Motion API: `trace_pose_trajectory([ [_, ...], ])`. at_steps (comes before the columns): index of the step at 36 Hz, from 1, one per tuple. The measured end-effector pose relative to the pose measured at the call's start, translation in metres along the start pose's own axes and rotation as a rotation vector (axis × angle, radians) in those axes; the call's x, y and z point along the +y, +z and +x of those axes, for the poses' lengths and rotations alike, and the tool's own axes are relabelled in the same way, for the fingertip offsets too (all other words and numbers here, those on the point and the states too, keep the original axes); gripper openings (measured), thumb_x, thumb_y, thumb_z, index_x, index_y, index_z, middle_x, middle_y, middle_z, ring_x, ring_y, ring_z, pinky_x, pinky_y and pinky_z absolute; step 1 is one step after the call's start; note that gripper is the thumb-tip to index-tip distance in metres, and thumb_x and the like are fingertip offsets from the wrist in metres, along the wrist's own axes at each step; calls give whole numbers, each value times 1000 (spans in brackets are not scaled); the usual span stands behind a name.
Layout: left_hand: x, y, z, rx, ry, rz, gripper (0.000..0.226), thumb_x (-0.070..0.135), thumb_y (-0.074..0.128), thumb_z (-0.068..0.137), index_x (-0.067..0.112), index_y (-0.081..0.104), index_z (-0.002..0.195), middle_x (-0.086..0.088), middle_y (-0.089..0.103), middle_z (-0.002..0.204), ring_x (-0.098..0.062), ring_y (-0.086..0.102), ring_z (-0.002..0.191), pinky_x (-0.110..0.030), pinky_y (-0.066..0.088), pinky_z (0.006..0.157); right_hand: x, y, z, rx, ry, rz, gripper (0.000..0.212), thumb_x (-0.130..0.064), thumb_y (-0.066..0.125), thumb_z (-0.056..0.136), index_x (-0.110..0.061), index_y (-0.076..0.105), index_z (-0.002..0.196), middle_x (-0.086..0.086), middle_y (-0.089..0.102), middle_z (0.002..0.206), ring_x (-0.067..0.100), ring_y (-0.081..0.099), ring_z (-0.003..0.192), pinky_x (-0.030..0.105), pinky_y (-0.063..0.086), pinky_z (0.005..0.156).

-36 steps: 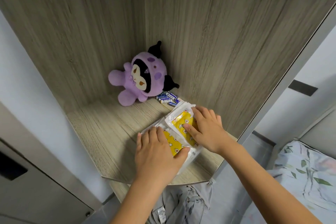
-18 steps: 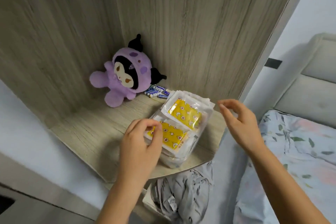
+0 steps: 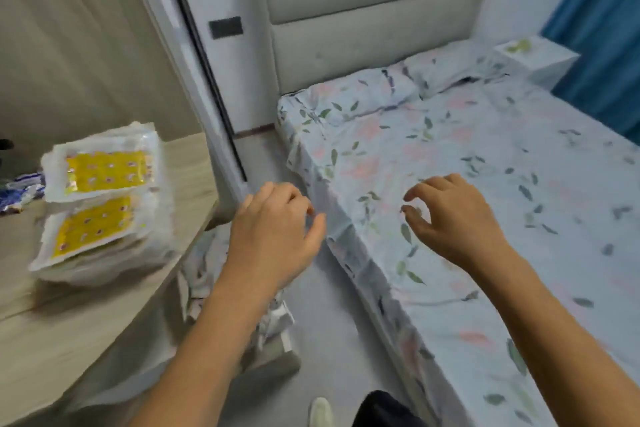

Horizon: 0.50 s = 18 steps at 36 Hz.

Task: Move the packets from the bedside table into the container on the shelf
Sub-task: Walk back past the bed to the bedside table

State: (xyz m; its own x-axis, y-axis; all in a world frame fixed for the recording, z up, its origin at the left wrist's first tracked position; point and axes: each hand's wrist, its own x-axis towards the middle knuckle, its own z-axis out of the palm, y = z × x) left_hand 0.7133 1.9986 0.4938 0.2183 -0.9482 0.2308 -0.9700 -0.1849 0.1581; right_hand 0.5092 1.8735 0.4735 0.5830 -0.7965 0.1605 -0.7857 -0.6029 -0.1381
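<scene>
both grips hang loosely curled and hold nothing: left hand (image 3: 273,236) over the floor, right hand (image 3: 457,218) over the bed (image 3: 485,156). yellow packets (image 3: 100,198) fill the container (image 3: 114,260) on the shelf (image 3: 86,322) (blurred); more lie on the bedside counter (image 3: 540,59).

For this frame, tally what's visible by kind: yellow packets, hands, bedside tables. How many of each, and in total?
Yellow-and-white packets lying face-up atop the clear plastic container on the wooden shelf: 2 (far packet, near packet)
Bare hands, both holding nothing: 2 (left hand, right hand)
White bedside table beyond the bed: 1
Total: 5
</scene>
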Motion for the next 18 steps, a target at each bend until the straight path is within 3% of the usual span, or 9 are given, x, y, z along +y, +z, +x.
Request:
trace_pose_trajectory([
  [2,32,15,8,-69,110,35,42,43,45,84,13,73,74,-2,64,76,-26,60,75,-35,51,62,33,-12,-39,2,129,-16,24,-29,60,88,-15,69,105,8,69,108,35,56,101,41,44,81],
  [4,69,27,11,-172,224,43,41,45,47,89,14,74,90,-4,67,92,-27,60,89,-38,50,72,62,-24,-81,-2,267,-35,27,-32,56,91,-18,66,111,5,67,113,31,54,105,39,43,84],
  [6,108,37,10,-272,349,41,39,45,45,95,19,67,113,-2,62,114,-25,54,107,-37,46,85,91,-36,-128,-18,405,-48,30,-34,52,93,-21,63,117,3,64,119,29,52,109,37,41,86],
  [9,175,51,1,-328,540,37,41,46,41,96,24,54,129,0,54,128,-23,49,115,-35,44,87,130,-53,-207,-57,612,-74,34,-39,48,93,-26,58,123,1,60,126,26,49,114,36,41,89],
  [14,301,71,-40,-410,793,31,42,50,39,96,24,45,129,-2,52,127,-22,57,97,-32,45,74,182,-81,-357,-76,940,-85,48,-46,51,91,-28,46,134,1,57,129,28,48,118,38,42,92],
  [18,402,80,-104,-416,935,-36,40,49,40,95,25,44,126,0,54,124,-22,56,100,-32,43,72,207,-103,-483,-51,1160,-36,53,-42,57,87,-26,46,136,3,60,125,30,51,115,38,44,90],
])
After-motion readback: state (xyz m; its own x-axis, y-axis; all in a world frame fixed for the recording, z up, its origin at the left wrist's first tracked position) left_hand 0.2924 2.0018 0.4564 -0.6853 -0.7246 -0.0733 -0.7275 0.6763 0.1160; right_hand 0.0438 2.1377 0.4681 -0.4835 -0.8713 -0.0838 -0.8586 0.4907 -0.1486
